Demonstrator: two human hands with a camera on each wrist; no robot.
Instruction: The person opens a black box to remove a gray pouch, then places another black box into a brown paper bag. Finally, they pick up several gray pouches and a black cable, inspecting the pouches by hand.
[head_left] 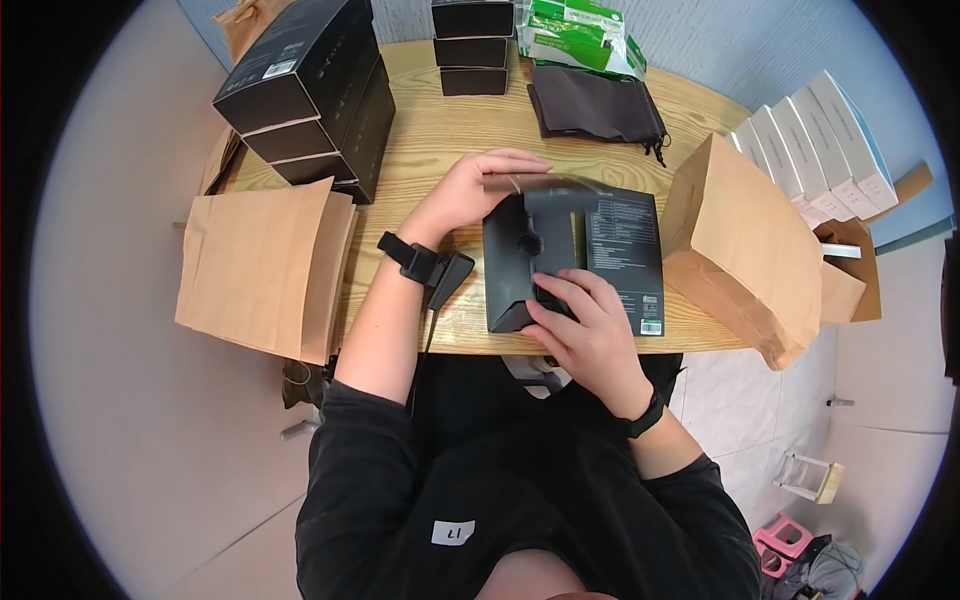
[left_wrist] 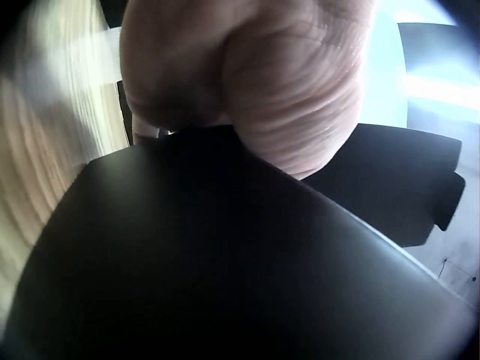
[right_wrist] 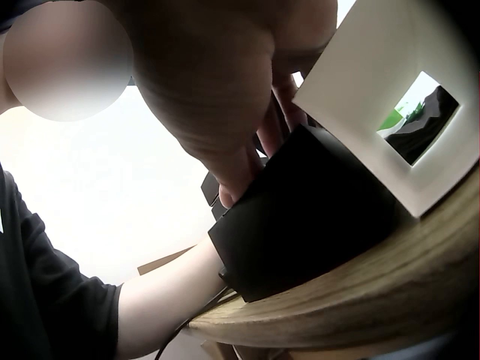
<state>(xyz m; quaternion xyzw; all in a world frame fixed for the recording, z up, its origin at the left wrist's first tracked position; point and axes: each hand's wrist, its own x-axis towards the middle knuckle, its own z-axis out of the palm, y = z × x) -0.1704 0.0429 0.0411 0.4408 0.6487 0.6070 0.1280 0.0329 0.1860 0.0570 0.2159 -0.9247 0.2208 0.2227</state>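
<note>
A black cardboard box [head_left: 505, 260] lies at the table's near edge, its printed panel [head_left: 625, 230] with white text and a barcode spread out to the right. My left hand [head_left: 475, 190] reaches along the far end of the box, fingers fairly straight behind a blurred flap [head_left: 560, 198]. At the near end, my right hand [head_left: 590, 325] pinches the box with thumb and fingers, some fingers dipping past its edge. A pale inner panel [right_wrist: 367, 82] with a square cut-out stands beside the box in the right wrist view. In the left wrist view, a black tabbed flap [left_wrist: 382, 180] sticks out beyond the palm.
Stacked black boxes [head_left: 310, 100] stand at the back left, with another stack [head_left: 475, 45] at the back. Brown paper bags flank the work, one left [head_left: 260, 270], one right [head_left: 745, 240]. Behind lie dark pouches [head_left: 600, 105] and green packets [head_left: 580, 40]. White boxes [head_left: 815, 150] line the right.
</note>
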